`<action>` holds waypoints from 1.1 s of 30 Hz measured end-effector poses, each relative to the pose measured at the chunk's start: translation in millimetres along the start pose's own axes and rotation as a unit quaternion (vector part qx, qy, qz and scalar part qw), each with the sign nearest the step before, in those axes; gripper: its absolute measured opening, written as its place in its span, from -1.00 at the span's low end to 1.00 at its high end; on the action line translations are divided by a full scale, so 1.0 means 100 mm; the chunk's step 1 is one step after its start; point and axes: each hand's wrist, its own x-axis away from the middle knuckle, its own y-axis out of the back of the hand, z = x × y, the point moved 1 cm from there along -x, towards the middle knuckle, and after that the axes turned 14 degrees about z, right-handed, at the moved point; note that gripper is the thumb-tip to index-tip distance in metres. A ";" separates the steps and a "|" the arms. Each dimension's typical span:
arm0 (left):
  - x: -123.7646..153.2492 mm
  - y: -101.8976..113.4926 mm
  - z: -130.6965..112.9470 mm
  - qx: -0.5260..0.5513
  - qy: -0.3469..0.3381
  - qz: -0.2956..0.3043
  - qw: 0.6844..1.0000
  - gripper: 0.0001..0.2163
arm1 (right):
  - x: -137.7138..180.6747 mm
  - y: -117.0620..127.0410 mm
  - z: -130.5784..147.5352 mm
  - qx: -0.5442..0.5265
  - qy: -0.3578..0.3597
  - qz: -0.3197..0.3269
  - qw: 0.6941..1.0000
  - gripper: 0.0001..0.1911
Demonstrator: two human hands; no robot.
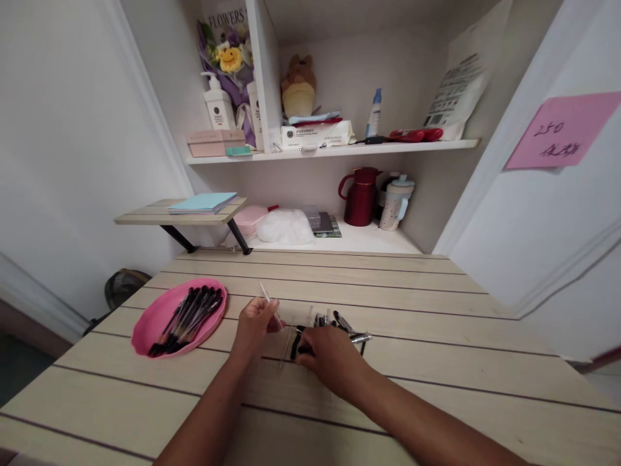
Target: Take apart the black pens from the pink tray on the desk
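My left hand (257,321) is closed, pinching a thin, clear pen barrel (264,291) that sticks up slantwise from the fingers. Just to its right, my right hand (330,356) is bent down over the tabletop, fingers closed around a small black piece, mostly hidden, that looks like a pen part. Around and behind the right hand lie loose pen parts (341,320), black and clear. Another thin clear tube (284,349) lies between the two hands. At the left, a pink tray (140,329) holds several black-capped pens (194,317) lying side by side.
The slatted wooden table (436,388) runs back to a white shelf unit (412,147). A small raised stand (140,212) bears blue paper (204,202). At the back are a plastic bag (285,226), a red jug (361,197) and a lidded cup (395,204).
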 end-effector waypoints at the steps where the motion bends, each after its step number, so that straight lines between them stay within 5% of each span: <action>1: -0.01 0.00 0.03 -0.061 0.018 0.011 0.998 -0.76 | 0.00 0.01 0.00 0.063 -0.020 -0.020 0.998 -0.87; 4: -0.04 -0.01 0.12 -0.266 0.057 0.045 0.961 -0.74 | -0.01 0.02 0.00 0.168 -0.061 -0.025 0.984 -0.84; 7: -0.06 -0.01 0.20 -0.459 0.061 0.063 0.884 -0.74 | -0.04 -0.03 0.01 0.220 -0.072 -0.005 0.973 -0.83; 11: -0.06 0.02 0.26 -0.567 0.055 0.072 0.818 -0.77 | -0.07 -0.10 0.00 0.249 -0.053 0.014 0.967 -0.81; 15: -0.01 0.05 0.26 -0.580 0.063 0.079 0.808 -0.80 | -0.06 -0.02 -0.02 0.236 -0.063 0.006 0.970 -0.82; 24: 0.08 0.00 0.18 -0.508 0.026 0.088 0.856 -0.82 | 0.00 0.34 -0.18 0.186 -0.122 -0.063 0.973 -0.73; 33: 0.03 0.05 0.17 -0.572 0.007 0.090 0.815 -0.81 | 0.00 0.38 -0.25 0.189 -0.123 -0.071 0.972 -0.72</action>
